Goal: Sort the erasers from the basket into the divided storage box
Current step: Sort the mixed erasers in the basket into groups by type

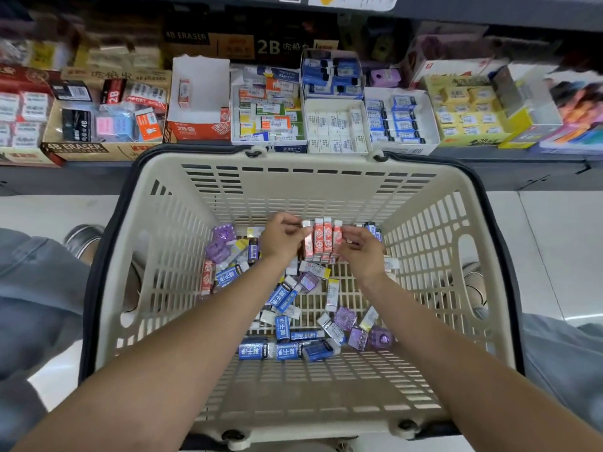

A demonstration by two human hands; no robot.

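Two hands meet over the beige basket: the left hand and right hand each keep a narrow grip on a row of red-sleeved erasers. Blue and purple erasers lie loose on the basket floor. Beyond its rim, the orange 2B box stands on the shelf.

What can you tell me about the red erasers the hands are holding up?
The red erasers are a row of about four small blocks in red-and-white paper sleeves with white printed patterns, white ends showing at their tops. They stand upright, side by side, raised above the basket floor near its far wall. The left hand pinches the row's left end; the right hand grips the right end. Loose erasers lie below.
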